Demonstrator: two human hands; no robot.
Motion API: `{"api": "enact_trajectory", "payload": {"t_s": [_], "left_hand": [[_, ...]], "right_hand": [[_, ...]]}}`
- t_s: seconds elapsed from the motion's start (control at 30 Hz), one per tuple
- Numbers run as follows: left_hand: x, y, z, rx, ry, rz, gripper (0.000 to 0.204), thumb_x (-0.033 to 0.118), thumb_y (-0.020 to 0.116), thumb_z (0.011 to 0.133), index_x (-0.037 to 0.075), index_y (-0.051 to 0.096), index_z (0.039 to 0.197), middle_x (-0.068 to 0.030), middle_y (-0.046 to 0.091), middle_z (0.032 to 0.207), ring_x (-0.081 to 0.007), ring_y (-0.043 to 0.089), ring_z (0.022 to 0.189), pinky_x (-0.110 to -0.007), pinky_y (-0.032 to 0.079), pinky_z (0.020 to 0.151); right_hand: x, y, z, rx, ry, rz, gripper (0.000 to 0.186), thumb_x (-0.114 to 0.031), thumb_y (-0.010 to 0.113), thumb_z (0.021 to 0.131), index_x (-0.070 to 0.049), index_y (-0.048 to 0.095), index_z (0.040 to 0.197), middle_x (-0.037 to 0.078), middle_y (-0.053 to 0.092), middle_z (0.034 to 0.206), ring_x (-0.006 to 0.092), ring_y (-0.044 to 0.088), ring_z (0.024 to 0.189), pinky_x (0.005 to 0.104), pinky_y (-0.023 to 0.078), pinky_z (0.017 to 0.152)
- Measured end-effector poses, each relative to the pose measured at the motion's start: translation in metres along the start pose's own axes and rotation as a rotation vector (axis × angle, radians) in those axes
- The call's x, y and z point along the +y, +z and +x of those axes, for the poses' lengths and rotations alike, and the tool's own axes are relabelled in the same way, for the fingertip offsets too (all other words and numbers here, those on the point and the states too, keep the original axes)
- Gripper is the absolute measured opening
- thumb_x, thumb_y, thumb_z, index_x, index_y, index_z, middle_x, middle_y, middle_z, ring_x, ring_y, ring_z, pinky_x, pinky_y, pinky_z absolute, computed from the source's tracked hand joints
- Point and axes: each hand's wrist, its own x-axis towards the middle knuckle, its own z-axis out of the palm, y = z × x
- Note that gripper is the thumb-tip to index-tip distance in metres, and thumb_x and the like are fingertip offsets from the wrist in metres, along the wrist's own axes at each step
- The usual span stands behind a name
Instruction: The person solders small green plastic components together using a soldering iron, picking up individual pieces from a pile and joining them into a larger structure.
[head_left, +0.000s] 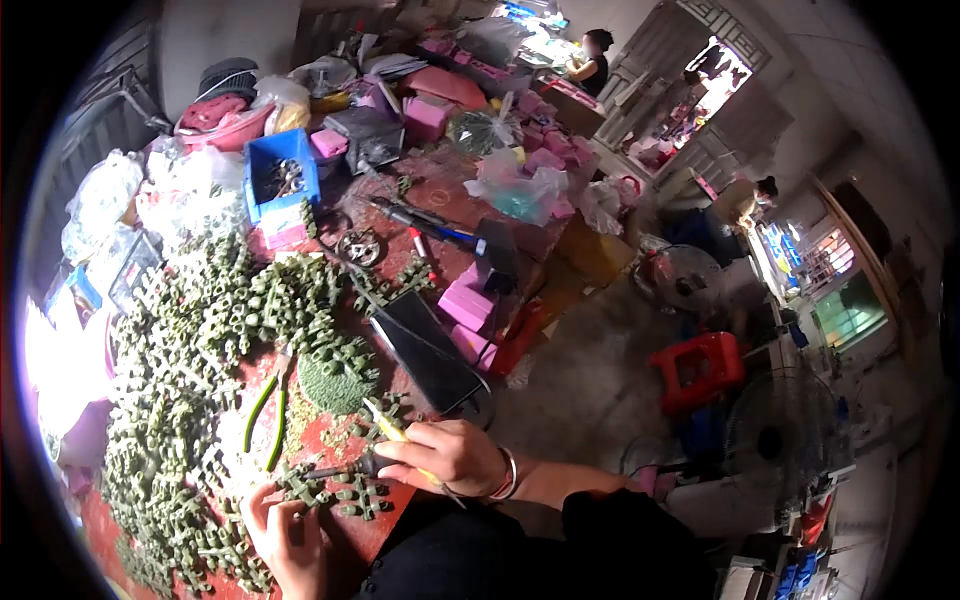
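Observation:
My right hand [455, 455] is closed around a slim yellow tool [390, 428] with a pale pointed tip. A second tool, with a dark grip and thin shaft [345, 469], also runs from its fingers toward my left hand. My left hand [288, 540] is at the table's near edge, thumb and fingers bent against a small green moulded part [300, 486]. The dark tool's tip meets this part. More green parts [362, 495] lie just right of it. Pliers with yellow-green handles [264, 420] rest beyond my left hand, near a round, bumpy green pad [338, 382].
A large heap of green parts [190, 340] covers the red table's left side. A black phone-like slab [428, 350], pink blocks [467, 303] and a blue bin [280, 172] stand farther back. A red stool [698, 372] is on the floor at right. Two people work in the background.

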Motion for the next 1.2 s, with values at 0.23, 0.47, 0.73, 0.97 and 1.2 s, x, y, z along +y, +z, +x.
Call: {"api": "enact_trajectory", "payload": {"t_s": [0.23,0.47,0.73,0.97,1.2], "left_hand": [[0.014,-0.001,0.016,0.025,0.107,0.12,0.029,-0.003,0.082,0.066,0.005,0.064,0.087,-0.016,0.062,0.111,-0.0325,0.062,0.098,-0.043,0.05,0.084],[0.007,-0.008,0.004,0.0,0.006,-0.043,0.022,-0.006,0.077,0.075,0.002,0.065,0.092,-0.017,0.056,0.12,-0.0243,0.066,0.085,-0.033,0.056,0.07],[0.009,-0.006,0.004,0.001,0.015,-0.037,0.022,-0.005,0.079,0.075,0.0,0.066,0.092,-0.0173,0.055,0.121,-0.0207,0.066,0.079,-0.032,0.055,0.068],[0.01,-0.006,0.006,0.0,0.032,-0.067,0.022,-0.007,0.076,0.076,0.0,0.062,0.092,-0.02,0.053,0.12,-0.0241,0.066,0.079,-0.036,0.054,0.074],[0.01,-0.008,0.006,-0.01,0.021,-0.068,0.022,-0.006,0.076,0.076,0.0,0.062,0.092,-0.0199,0.052,0.12,-0.0243,0.066,0.081,-0.036,0.054,0.074]], "right_hand": [[0.004,-0.003,0.003,0.041,0.002,-0.095,0.031,-0.024,0.082,0.082,-0.009,0.072,0.107,0.006,0.062,0.08,0.0216,0.065,0.067,0.0338,0.054,0.059],[-0.006,-0.001,0.008,-0.011,0.043,-0.008,0.036,-0.008,0.087,0.073,-0.003,0.072,0.105,0.009,0.061,0.077,0.0251,0.062,0.063,0.0338,0.05,0.056],[-0.005,0.001,0.009,-0.062,0.035,0.006,0.034,-0.01,0.087,0.074,-0.004,0.072,0.104,0.009,0.059,0.075,0.0269,0.063,0.063,0.0358,0.05,0.056],[-0.003,0.003,0.009,-0.087,0.004,0.012,0.034,-0.007,0.084,0.076,-0.002,0.071,0.107,0.01,0.063,0.076,0.0257,0.062,0.062,0.0334,0.048,0.055],[-0.002,0.006,0.008,-0.106,0.007,0.003,0.035,-0.007,0.085,0.075,-0.002,0.07,0.107,0.011,0.064,0.078,0.0264,0.064,0.064,0.0337,0.05,0.057]]}}
